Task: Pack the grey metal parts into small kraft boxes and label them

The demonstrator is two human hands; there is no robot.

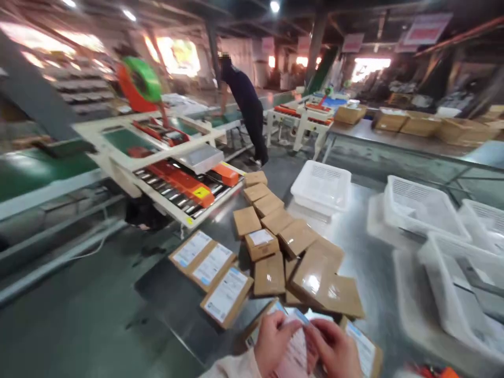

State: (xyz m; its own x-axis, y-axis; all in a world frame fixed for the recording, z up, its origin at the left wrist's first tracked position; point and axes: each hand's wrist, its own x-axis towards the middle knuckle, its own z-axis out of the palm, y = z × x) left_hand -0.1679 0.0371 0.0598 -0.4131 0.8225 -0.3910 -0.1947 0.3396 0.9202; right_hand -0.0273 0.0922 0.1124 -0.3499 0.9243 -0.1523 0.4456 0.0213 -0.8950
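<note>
At the near edge of the metal table, my left hand [273,341] is closed on a printed label sheet [297,349]. My right hand [334,346] pinches the same paper from the other side. Under and beside my hands lie labelled cardboard boxes, one box [364,349] to the right and another partly hidden to the left. Farther left sit flat boxes with white-and-blue shipping labels, such as this labelled box [226,295]. Beyond my hands are several plain brown boxes [318,268], loosely piled.
White plastic baskets [323,184] stand on the table's right side, some holding flat items. A carton-sealing machine [169,168] with rollers adjoins at the left. A co-worker [246,105] leans over a conveyor behind it. Open cartons [421,123] line a bench at the back right.
</note>
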